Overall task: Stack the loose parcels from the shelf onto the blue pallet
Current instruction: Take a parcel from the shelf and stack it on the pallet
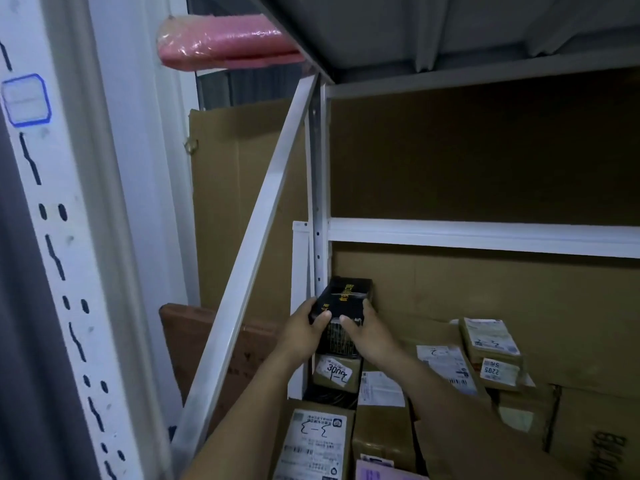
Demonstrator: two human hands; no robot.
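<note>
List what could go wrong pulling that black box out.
The black box sits atop a labelled brown parcel; dragging it might pull that parcel off. The left hand and right hand hold only its near end, so it could tip. The slanted brace close by could get knocked.

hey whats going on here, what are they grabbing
A person is reaching into a metal shelf and grips a black parcel with both hands, left hand and right hand on opposite sides of it. The parcel sits on top of a stack by the shelf's upright post, above a brown box with a handwritten label. More labelled parcels lie on the shelf. The blue pallet is not in view.
</note>
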